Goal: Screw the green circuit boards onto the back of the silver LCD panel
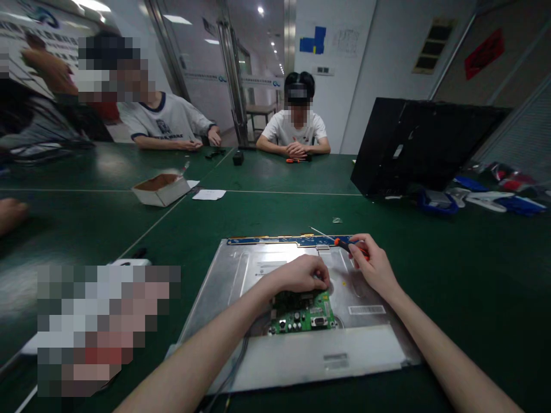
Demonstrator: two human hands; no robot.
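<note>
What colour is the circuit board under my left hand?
The circuit board is green, as the head view shows, below your left hand.

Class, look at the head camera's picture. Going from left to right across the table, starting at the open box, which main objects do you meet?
Open box, larger white paper slip, small black block, green circuit board, large black casing.

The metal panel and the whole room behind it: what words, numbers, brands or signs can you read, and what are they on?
I can't read any for sure.
Metal panel: barcode label, too small.
Circuit board: any print is too small.
White shirt: letters, too blurred.
Left wall: big writing, blurred and partly hidden.
Glass doors: writing and logos, too small.
Red paper: any writing is too blurred.
</note>
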